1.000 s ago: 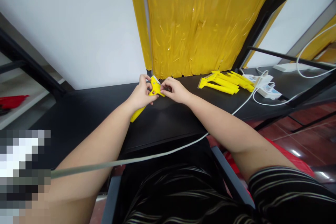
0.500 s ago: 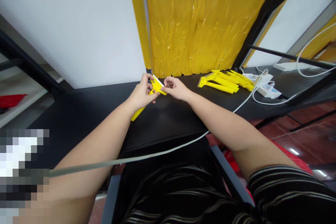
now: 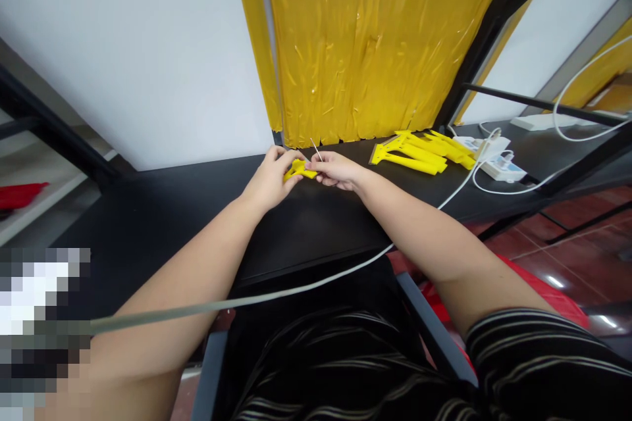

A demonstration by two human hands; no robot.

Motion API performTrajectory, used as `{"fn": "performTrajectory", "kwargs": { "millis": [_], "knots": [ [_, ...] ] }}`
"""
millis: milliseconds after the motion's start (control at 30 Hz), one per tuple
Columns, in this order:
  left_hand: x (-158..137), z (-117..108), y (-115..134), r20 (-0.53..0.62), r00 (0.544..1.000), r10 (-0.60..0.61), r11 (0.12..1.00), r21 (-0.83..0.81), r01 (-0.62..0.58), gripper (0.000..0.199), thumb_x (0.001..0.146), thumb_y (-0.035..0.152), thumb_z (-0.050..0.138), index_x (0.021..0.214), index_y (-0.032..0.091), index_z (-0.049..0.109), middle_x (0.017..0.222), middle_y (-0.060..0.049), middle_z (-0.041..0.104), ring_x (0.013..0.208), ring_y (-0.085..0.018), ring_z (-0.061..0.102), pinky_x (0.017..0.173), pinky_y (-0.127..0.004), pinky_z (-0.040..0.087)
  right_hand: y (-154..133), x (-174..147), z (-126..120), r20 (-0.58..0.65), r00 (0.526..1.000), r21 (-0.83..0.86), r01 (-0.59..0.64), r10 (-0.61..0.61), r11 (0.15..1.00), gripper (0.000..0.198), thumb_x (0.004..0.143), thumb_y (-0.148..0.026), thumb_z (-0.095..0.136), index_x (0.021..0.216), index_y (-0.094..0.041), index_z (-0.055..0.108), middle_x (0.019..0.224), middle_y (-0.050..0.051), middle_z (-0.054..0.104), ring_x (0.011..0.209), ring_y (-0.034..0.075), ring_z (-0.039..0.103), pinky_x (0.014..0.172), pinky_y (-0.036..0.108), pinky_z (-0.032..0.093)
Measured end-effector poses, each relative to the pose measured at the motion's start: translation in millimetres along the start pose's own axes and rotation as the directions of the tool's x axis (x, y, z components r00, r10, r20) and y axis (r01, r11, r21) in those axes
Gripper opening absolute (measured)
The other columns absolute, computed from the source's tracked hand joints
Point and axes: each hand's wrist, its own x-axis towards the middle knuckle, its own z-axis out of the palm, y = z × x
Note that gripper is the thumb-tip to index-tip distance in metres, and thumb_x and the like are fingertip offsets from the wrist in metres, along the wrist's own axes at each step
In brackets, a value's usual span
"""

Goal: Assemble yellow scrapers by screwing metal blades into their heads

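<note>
My left hand (image 3: 270,179) is closed on a yellow scraper (image 3: 296,170), its thumb and fingers pinching the head just above the table. Most of the scraper, handle included, is hidden behind that hand. Between the fingers of my right hand (image 3: 340,172) a thin metal rod (image 3: 315,147) sticks upward; its lower end is covered, so I cannot tell the exact kind of tool. My right fingertips meet the right end of the scraper's head. Several more yellow scrapers (image 3: 419,161) lie in a loose pile to the right of my hands.
White power strips (image 3: 498,164) with cables lie beyond the pile on the black table (image 3: 197,210). A white cable (image 3: 316,284) crosses low in front of me. Yellow strip curtain (image 3: 365,46) and a white panel (image 3: 148,52) rise behind. A black metal frame (image 3: 486,39) stands at right.
The scraper has turned in my left hand: its handle, visible before at lower left, is now hidden. My right hand has shifted slightly right and down, and more of the rod shows.
</note>
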Motion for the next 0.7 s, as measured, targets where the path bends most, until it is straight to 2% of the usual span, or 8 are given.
{"fn": "performTrajectory", "kwargs": {
  "millis": [67,133,200,267,300,400,567,700],
  "knots": [
    [1,-1,-2,0.0,1.0,0.014,1.0,-0.01,-0.014,0.032,0.092,0.025,0.067,0.124,0.027,0.067,0.119,-0.006,0.052,0.106,-0.02,0.061,0.098,-0.037,0.056,1,4,-8,-0.066,0.996,-0.071,0.047,-0.052,0.996,0.023,0.1,-0.038,0.062,0.085,-0.021,0.055,0.067,0.0,0.064,0.047,0.008,0.051,0.037,0.017,0.024],
    [2,-3,-4,-0.018,1.0,0.023,0.999,-0.027,-0.023,0.025,0.094,0.027,0.065,0.118,0.025,0.07,0.116,-0.006,0.054,0.103,-0.02,0.061,0.096,-0.036,0.057,1,6,-20,-0.178,0.974,-0.283,0.088,-0.143,0.955,0.024,0.102,-0.036,0.058,0.087,-0.018,0.063,0.076,0.003,0.07,0.055,0.009,0.057,0.044,0.019,0.035],
    [2,-6,-6,-0.04,0.999,0.03,0.998,-0.045,-0.032,0.02,0.094,0.029,0.065,0.112,0.023,0.071,0.114,-0.006,0.056,0.101,-0.02,0.062,0.093,-0.035,0.058,2,6,-34,-0.22,0.941,-0.579,0.084,-0.256,0.811,0.015,0.095,-0.028,0.066,0.088,-0.016,0.071,0.083,0.005,0.074,0.067,0.012,0.063,0.061,0.023,0.048],
    [3,-9,-8,-0.05,0.998,0.034,0.998,-0.049,-0.037,0.019,0.095,0.03,0.064,0.109,0.021,0.072,0.112,-0.007,0.058,0.101,-0.021,0.063,0.092,-0.036,0.058,3,4,-44,-0.143,0.952,-0.756,0.071,-0.27,0.65,0.011,0.086,-0.022,0.075,0.094,-0.015,0.078,0.089,0.005,0.077,0.08,0.015,0.069,0.077,0.027,0.052],
    [3,-10,-9,-0.053,0.998,0.035,0.998,-0.043,-0.037,0.019,0.095,0.03,0.063,0.109,0.021,0.072,0.112,-0.007,0.059,0.101,-0.021,0.063,0.092,-0.036,0.058,4,3,-46,-0.091,0.966,-0.794,0.076,-0.241,0.603,0.017,0.083,-0.021,0.077,0.099,-0.016,0.08,0.091,0.005,0.078,0.084,0.016,0.07,0.082,0.028,0.052],
    [4,-12,-9,-0.042,0.998,0.047,0.999,0.004,-0.047,0.02,0.095,0.031,0.062,0.109,0.021,0.072,0.114,-0.008,0.062,0.103,-0.023,0.064,0.095,-0.038,0.055,7,2,-42,-0.002,0.983,-0.834,0.1,-0.184,0.543,0.025,0.081,-0.018,0.078,0.105,-0.017,0.081,0.09,0.004,0.079,0.086,0.017,0.073,0.085,0.027,0.053],
    [4,-14,-8,0.013,0.996,0.093,0.992,0.083,-0.094,0.019,0.096,0.029,0.06,0.108,0.022,0.072,0.121,-0.008,0.065,0.104,-0.023,0.065,0.097,-0.039,0.053,11,6,-27,0.036,0.967,-0.899,0.142,-0.253,0.415,0.015,0.08,-0.01,0.072,0.088,-0.018,0.082,0.087,0.005,0.079,0.083,0.019,0.073,0.084,0.027,0.052],
    [3,-18,-6,0.012,0.991,0.135,0.989,0.062,-0.135,0.017,0.098,0.029,0.057,0.107,0.022,0.07,0.123,-0.009,0.065,0.11,-0.024,0.065,0.101,-0.041,0.052,11,4,-26,0.024,0.971,-0.917,0.117,-0.24,0.381,0.016,0.081,-0.009,0.068,0.086,-0.018,0.08,0.092,0.009,0.079,0.088,0.022,0.073,0.082,0.029,0.051]
  ]
}}
